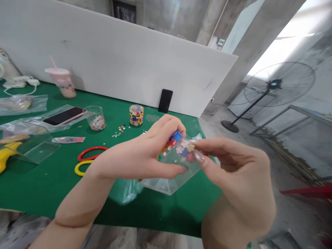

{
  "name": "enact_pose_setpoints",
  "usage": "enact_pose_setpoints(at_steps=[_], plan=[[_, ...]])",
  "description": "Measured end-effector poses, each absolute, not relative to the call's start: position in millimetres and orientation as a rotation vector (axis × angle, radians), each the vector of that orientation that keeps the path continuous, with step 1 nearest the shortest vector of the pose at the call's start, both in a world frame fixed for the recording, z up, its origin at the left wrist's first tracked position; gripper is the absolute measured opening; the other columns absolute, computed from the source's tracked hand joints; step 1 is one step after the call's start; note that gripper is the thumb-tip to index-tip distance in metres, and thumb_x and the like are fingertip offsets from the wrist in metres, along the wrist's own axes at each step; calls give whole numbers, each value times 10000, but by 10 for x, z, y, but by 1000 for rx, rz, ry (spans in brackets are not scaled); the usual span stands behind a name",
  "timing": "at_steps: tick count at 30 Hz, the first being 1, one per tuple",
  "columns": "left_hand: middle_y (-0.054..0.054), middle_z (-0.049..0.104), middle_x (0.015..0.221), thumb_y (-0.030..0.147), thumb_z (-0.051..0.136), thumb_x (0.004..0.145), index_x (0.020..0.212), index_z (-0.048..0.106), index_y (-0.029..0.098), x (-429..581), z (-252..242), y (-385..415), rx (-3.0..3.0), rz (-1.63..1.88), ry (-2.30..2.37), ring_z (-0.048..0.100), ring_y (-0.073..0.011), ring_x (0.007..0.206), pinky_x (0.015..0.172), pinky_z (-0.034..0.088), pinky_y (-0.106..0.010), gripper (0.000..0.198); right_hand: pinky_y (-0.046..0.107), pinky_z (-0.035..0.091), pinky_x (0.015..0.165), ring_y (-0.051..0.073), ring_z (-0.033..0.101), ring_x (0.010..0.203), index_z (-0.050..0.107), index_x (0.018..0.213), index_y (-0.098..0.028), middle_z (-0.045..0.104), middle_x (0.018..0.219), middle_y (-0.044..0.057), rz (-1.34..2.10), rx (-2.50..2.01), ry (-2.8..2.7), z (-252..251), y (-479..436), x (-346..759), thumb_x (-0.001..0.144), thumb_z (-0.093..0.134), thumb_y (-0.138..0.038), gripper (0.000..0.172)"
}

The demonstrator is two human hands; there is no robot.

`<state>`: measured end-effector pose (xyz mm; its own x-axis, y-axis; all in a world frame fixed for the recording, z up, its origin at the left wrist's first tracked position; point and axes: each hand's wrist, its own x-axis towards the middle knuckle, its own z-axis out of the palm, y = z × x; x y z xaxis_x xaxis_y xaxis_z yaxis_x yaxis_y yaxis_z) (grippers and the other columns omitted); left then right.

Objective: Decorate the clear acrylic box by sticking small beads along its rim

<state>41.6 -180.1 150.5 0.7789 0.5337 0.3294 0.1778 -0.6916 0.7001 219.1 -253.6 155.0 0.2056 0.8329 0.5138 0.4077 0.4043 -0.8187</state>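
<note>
My left hand (145, 152) is closed round a clear plastic box (172, 169) studded with small coloured tiles and beads, holding it above the green table (46, 186) near its right end. My right hand (233, 173) pinches at the decorated top of the same box with thumb and forefinger, its long nails touching the beads. What sits between those fingertips is too small to make out.
On the table lie red and yellow rings (89, 159), a glass of loose pieces (96, 118), a mosaic-covered jar (136, 114), scattered tiles (120, 129), a phone on plastic bags (64, 116), a clear box (33, 143), a pink cup (63, 82). A black phone (165, 100) leans on the white board. A floor fan (275, 86) stands right.
</note>
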Motion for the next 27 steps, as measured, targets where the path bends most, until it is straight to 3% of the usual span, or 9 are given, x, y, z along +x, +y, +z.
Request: enact_pose_setpoints(at_steps=[8,17,27], plan=[[5,417,1037,211,657,848,958,395,245,413,1548,-1815,2258,649,537,415,-153,926,860,392,-287,286,172,607,554,109,712,565,788,752,-286,784,682,-62,364,-1230,-1412,1550,-2579,2177,662,648,-65,276],[9,405,1031,215,653,848,949,390,248,411,1560,-1813,2243,654,557,411,-146,895,811,403,-280,284,127,593,584,82,705,592,784,755,-270,789,703,-73,396,-1233,-1453,1552,-2562,2198,650,692,-73,241],[7,424,1057,255,656,852,993,416,253,399,1547,-1809,2221,611,578,441,-144,863,743,406,-284,278,210,609,543,124,694,554,768,749,-274,775,684,-45,319,-1250,-1460,1533,-2591,2176,665,656,-77,242]])
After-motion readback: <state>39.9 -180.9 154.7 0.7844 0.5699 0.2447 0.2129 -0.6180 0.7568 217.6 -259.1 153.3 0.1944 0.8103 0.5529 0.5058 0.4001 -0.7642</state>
